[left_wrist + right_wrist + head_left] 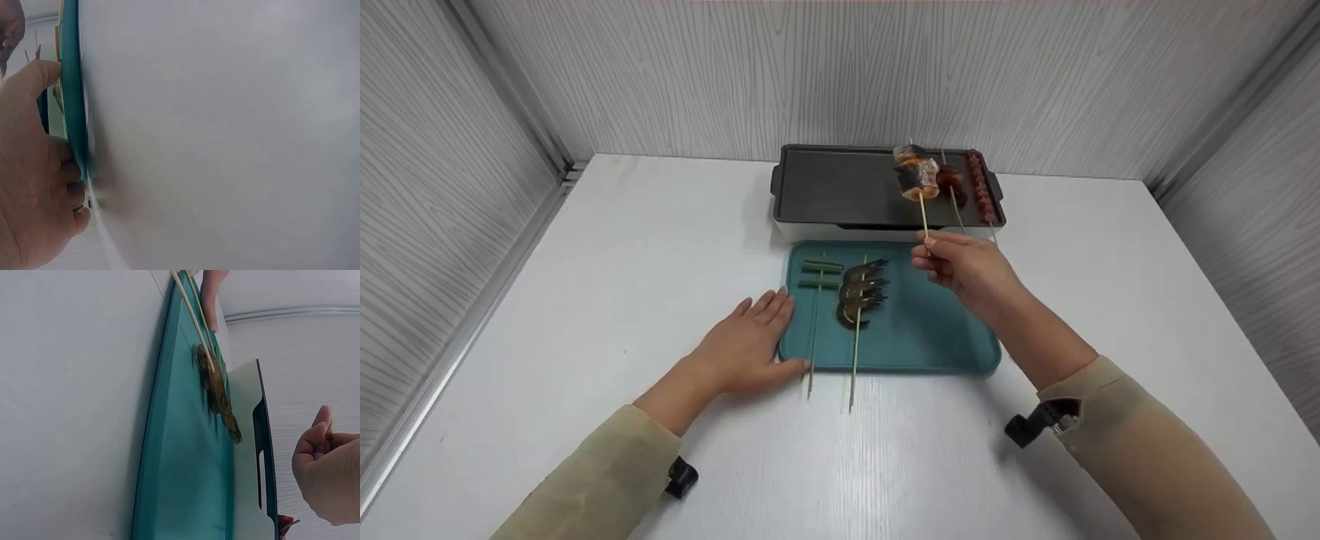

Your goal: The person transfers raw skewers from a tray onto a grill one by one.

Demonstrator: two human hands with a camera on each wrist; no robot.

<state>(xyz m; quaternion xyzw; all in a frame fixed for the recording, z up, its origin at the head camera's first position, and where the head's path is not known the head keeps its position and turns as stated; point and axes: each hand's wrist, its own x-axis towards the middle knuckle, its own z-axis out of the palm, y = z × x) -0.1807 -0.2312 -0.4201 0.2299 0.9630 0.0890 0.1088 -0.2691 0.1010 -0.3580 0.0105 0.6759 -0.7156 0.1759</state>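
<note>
Nearer the grill (pixel 840 184), the right hand (pixel 971 271) is pinching a skewer (pixel 917 178) aimed toward it; the left hand (pixel 745 346) is lying relaxed.

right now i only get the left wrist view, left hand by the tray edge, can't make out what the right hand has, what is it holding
Observer: The right hand pinches the stick of a raised skewer threaded with dark-and-pale chunks.
Operator: ok, anything already on the cooking surface behind
Observer: Two other skewers lie at the right end of the dark griddle: one with brownish-red pieces, one with small red pieces.
Operator: and what's left nearer the person
Observer: Two skewers rest on the teal tray: one with green strips, one with what look like shrimp.
</note>
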